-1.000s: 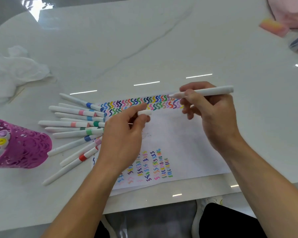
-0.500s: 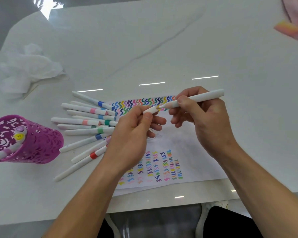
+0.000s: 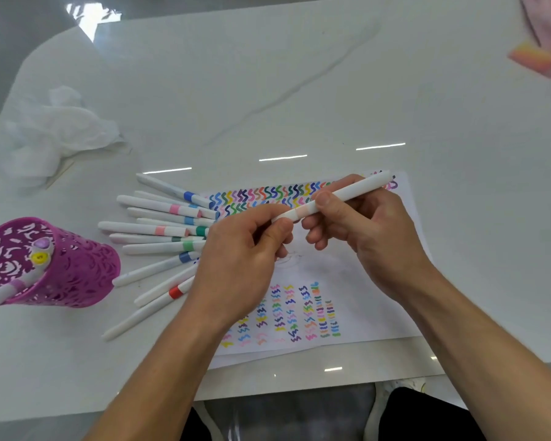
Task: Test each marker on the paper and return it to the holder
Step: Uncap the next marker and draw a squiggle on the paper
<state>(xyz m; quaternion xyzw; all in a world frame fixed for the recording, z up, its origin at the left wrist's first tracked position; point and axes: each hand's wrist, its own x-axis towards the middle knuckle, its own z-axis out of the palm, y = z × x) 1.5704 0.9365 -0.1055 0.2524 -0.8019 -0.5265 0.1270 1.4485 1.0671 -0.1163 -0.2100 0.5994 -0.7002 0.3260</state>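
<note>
Well left of the white, squiggle-covered paper sheet [image 3: 363,275] sits the purple perforated plastic holder [image 3: 77,275]. Loose white markers [image 3: 153,230] fan out at the paper's left edge. Above the paper, the left hand [image 3: 236,265] pinches the cap end of a white, pink-banded marker [image 3: 350,192]; the right hand [image 3: 372,230] grips its barrel.

Glossy marble-look table [image 3: 299,74]; matt paper [image 3: 379,297]; perforated plastic holder [image 3: 77,275].

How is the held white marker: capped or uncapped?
Capped: white cap meets marker's pale pink band, no tip showing; left hand pinches it.
</note>
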